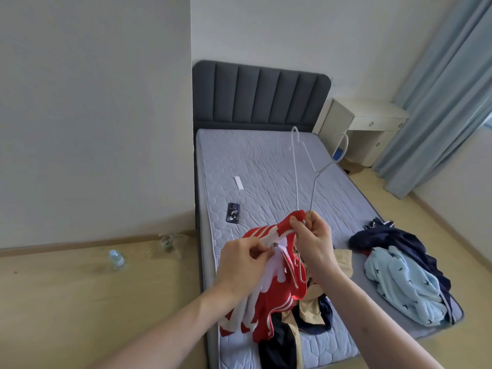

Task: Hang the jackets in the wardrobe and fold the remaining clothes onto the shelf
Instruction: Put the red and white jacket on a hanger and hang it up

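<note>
Both forearms are bare to the frame's edge, and the left hand [241, 265] and right hand [315, 242] wear nothing.

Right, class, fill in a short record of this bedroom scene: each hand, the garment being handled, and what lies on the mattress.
left hand: pinches zip of the red and white jacket
right hand: grips wire hanger and jacket collar
mattress: phone, white remote, clothes pile
floor: water bottle

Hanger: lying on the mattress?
No. The right hand holds the wire hanger up above the mattress, beside the red jacket.
</note>
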The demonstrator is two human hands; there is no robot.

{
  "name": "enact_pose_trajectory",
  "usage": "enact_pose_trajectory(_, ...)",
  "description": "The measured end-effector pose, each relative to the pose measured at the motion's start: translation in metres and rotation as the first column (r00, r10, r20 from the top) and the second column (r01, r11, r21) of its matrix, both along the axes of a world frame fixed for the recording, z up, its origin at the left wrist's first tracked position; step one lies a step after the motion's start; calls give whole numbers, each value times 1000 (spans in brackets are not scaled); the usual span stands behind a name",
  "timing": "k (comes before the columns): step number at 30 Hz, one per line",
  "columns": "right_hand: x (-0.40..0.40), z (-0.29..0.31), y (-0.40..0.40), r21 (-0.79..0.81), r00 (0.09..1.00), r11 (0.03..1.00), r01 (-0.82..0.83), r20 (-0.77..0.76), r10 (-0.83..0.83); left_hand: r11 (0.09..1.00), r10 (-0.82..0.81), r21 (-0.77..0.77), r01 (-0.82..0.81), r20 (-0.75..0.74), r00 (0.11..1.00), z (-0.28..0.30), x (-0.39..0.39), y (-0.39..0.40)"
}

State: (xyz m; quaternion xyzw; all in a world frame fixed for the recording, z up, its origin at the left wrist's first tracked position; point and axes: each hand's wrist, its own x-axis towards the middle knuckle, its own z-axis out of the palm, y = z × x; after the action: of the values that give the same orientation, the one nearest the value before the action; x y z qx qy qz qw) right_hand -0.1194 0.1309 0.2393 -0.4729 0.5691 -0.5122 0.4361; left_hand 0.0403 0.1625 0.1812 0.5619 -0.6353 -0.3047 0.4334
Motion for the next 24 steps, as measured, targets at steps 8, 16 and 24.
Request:
enact_pose_trajectory(8,4,21,-10,-105,997,994,-17,70,25,937,-104,348,-23,342,934,-44,35,-1)
enact_pose_trajectory(16,22,19,-7,-164,976,965,-203,49,214,802,-471,597,25,605,643,-5,38,-38)
enact_pose_trajectory(24,18,22,-11,-125,957,949,-289,-26,288,951,-302,181,252,344,889,44,19,-46)
